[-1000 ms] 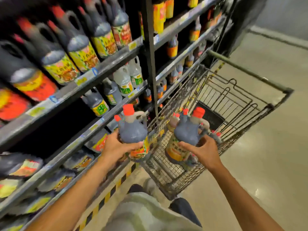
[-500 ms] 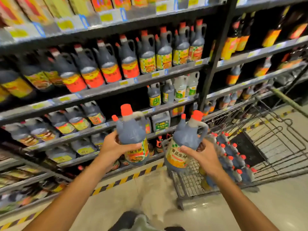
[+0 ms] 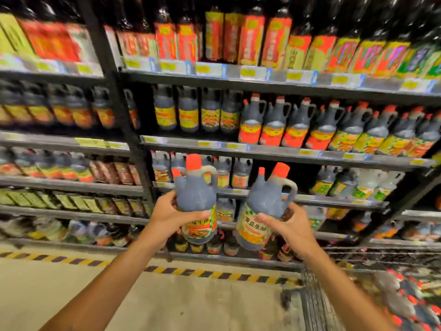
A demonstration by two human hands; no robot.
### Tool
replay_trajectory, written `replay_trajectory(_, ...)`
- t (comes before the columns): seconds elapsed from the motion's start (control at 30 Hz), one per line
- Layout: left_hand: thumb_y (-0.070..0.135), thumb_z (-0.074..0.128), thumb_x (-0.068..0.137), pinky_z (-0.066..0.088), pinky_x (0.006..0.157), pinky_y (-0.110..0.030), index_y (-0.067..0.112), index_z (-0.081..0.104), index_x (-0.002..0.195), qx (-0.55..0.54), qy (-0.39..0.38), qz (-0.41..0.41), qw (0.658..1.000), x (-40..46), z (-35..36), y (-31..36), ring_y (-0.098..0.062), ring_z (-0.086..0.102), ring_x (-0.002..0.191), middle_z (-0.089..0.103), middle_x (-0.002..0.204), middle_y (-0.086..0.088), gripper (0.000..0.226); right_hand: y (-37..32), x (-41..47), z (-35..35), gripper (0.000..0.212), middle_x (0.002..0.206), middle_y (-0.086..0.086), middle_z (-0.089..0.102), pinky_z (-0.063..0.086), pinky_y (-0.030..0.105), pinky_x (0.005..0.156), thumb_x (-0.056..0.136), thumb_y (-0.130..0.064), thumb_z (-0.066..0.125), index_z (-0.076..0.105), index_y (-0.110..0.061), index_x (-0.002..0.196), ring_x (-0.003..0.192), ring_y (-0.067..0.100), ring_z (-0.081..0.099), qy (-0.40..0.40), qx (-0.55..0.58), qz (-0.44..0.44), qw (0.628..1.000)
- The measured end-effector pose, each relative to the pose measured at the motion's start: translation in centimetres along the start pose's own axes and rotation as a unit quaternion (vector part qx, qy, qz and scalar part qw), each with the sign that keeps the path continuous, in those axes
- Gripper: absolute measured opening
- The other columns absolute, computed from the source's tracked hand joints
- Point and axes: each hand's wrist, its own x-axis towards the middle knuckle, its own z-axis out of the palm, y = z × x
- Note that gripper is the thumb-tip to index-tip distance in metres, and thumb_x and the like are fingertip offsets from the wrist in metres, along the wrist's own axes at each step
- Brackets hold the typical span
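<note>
While both arms are reaching toward the shelves (image 3: 262, 149), the left hand (image 3: 170, 217) is gripping a dark soy sauce jug (image 3: 196, 199) upright, fingers wrapping its body. The right hand (image 3: 290, 229) is clutching a second jug (image 3: 265, 206), tilting slightly, just beside the first. Bottom right, the wire cart (image 3: 317, 304) is holding more red-capped jugs (image 3: 405, 297).

place: supermarket aisle | evidence: stocked shelves (image 3: 274, 152) with price tags (image 3: 248, 72), wire trolley (image 3: 317, 304), sauce jugs (image 3: 274, 126)
</note>
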Motion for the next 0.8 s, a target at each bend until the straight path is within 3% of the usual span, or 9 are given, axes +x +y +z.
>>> replay_trajectory(0.1,0.011,0.091,0.064,0.056,0.091,-0.037,0.034,0.062,0.111,-0.013,0.013,0.009,1.0,0.4,-5.7,0.4,-0.011,0.068,0.105,0.07,0.116,0.009,0.06,-2.3,1.5,5.8,0.044,0.098,-0.025,0.074,0.058,0.018,0.071,0.071,-0.031,0.086,0.066,-0.027,0.11,0.093,-0.002,0.071,-0.028,0.003,-0.003,1.0)
replay_trajectory(0.2,0.022,0.093,0.057,0.056,0.086,-0.032,0.036,0.062,0.111,-0.032,0.031,0.002,0.999,0.7,-9.5,0.7,-0.003,0.069,0.097,0.071,0.108,0.018,0.063,-3.7,2.7,9.9,0.046,0.101,-0.019,0.075,0.055,0.014,0.07,0.071,-0.03,0.086,0.066,-0.028,0.112,0.094,-0.001,0.071,-0.044,-0.005,-0.01,0.999)
replay_trajectory(0.3,0.034,0.094,0.047,0.056,0.083,-0.03,0.034,0.064,0.114,-0.036,0.031,-0.004,0.999,1.4,-11.6,0.7,-0.005,0.07,0.099,0.072,0.112,0.016,0.073,-4.6,3.7,12.2,0.04,0.094,-0.022,0.075,0.055,0.013,0.068,0.072,-0.025,0.087,0.065,-0.032,0.105,0.088,-0.004,0.07,-0.048,-0.005,-0.006,0.999)
replay_trajectory(0.4,0.03,0.094,0.05,0.056,0.08,-0.026,0.035,0.065,0.114,-0.031,0.026,0.004,0.999,2.5,-12.4,0.7,-0.001,0.07,0.098,0.073,0.11,0.017,0.07,-4.5,4.8,13.2,0.04,0.097,-0.017,0.075,0.055,0.014,0.069,0.073,-0.024,0.087,0.066,-0.028,0.107,0.09,-0.001,0.071,-0.05,-0.011,-0.003,0.999)
replay_trajectory(0.57,0.025,0.094,0.05,0.058,0.08,-0.027,0.03,0.066,0.115,-0.02,0.023,0.022,0.999,6.1,-12.1,1.4,-0.005,0.072,0.098,0.076,0.106,0.014,0.071,-4.6,8.7,13.2,0.06,0.109,-0.008,0.073,0.057,0.019,0.072,0.064,-0.037,0.088,0.064,-0.021,0.116,0.096,0.005,0.072,-0.042,-0.013,-0.011,0.999)
replay_trajectory(0.7,0.039,0.101,0.042,0.058,0.088,-0.036,0.024,0.065,0.122,0.009,0.017,0.039,0.999,10.6,-10.9,2.5,-0.013,0.071,0.106,0.075,0.113,0.007,0.089,-5.0,13.1,12.3,0.054,0.106,-0.009,0.074,0.057,0.018,0.07,0.069,-0.032,0.09,0.064,-0.022,0.116,0.095,0.005,0.071,-0.026,-0.01,-0.04,0.999)
replay_trajectory(0.8,0.044,0.1,0.037,0.058,0.086,-0.035,0.029,0.066,0.116,0.014,0.025,0.049,0.998,14.3,-9.5,3.7,-0.009,0.072,0.101,0.076,0.109,0.01,0.087,-5.1,16.8,10.9,0.053,0.108,-0.013,0.072,0.056,0.016,0.07,0.072,-0.029,0.089,0.063,-0.03,0.118,0.094,0.002,0.071,-0.026,-0.011,-0.069,0.997)
